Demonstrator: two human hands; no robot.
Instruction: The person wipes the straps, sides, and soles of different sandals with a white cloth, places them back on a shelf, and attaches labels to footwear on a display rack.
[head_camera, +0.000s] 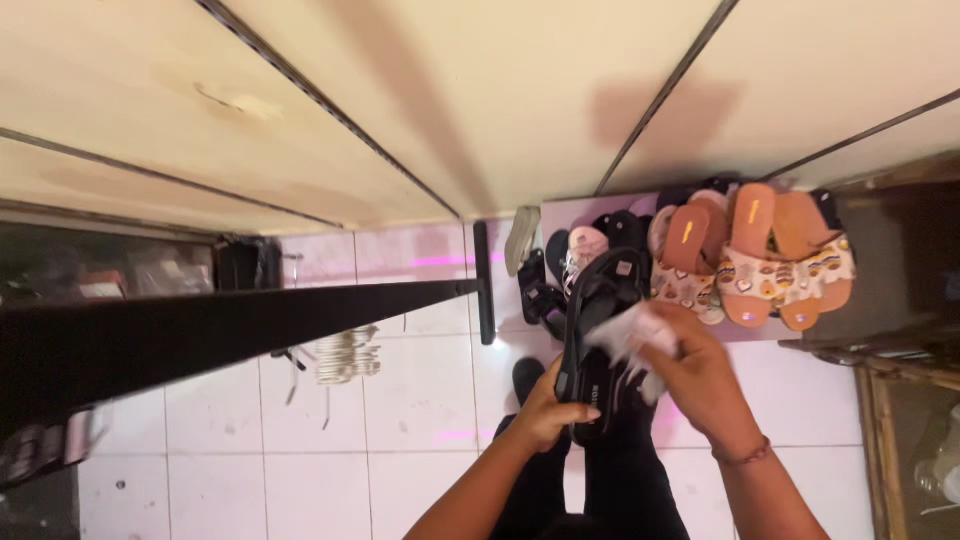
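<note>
While gripped at its heel end, long black rubber sandal (592, 330) held upright over white tiled floor (400, 400), toe end pointing toward 12 o'clock. Left hand (545, 408) clamped on sandal's heel, at 6 o'clock of it, fingers wrapped round the sole. Right hand (690, 370) at 3 o'clock of sandal, closed on crumpled white cloth (628, 335), cloth pressed against sandal's strap side. Thin reddish band (745, 455) on right wrist. Dark trouser legs below both forearms.

At 12 o'clock of hands, pale lilac shelf (560, 212) loaded with footwear: pair of orange slide sandals with patterned cream straps (770, 265) at 2 o'clock, touching side by side; dark shoes and pale pink shoe (585, 245) crowded at 12 o'clock. Black horizontal bar (250, 320) at 9 o'clock, well apart from hands, coiled white cord (345, 355) hanging just beneath.
</note>
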